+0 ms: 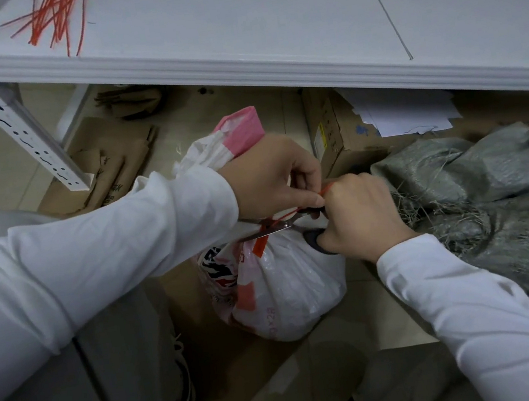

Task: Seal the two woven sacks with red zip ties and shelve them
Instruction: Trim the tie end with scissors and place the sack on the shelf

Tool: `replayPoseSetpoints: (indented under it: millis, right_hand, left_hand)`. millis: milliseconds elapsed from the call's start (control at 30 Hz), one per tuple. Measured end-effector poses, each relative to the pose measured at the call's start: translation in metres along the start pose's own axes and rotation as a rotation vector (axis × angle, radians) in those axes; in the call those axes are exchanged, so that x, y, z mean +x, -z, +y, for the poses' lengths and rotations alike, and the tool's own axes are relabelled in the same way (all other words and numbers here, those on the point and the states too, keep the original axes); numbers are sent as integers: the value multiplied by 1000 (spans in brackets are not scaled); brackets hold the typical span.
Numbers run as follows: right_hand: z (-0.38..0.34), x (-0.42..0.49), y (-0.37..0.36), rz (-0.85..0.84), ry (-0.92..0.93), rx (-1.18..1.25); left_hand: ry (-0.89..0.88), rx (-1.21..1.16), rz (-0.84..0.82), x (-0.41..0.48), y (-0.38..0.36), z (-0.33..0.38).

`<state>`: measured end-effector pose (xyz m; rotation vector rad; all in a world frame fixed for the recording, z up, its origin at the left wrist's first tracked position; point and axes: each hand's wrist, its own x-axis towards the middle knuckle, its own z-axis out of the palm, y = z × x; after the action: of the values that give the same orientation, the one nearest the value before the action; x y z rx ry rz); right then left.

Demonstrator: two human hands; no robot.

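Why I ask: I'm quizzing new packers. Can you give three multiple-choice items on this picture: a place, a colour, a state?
1. Where do the spare zip ties lie? A: on the floor. B: on the white shelf. C: in a box.
2. What colour is the top band of the white sack? A: pink. B: green. C: black.
3. What does the right hand hold? A: nothing. B: tape. C: scissors.
Answers: B, the red bundle lies on the shelf top; A, pink shows above the tied neck; C, its fingers grip the handles, blades at the zip tie that the left hand pinches.
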<state>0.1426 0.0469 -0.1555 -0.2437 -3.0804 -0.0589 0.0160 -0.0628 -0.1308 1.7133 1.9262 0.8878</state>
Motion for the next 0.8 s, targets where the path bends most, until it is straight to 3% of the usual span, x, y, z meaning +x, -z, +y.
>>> replayPoseSetpoints:
  millis: [633, 800]
  right_hand:
    - [11, 2, 8, -37, -37, -11]
    - [1, -2, -4, -53, -44, 37]
  left_hand:
    - [13, 11, 76, 5, 3, -2]
    - [-10, 19, 19, 2, -2, -1]
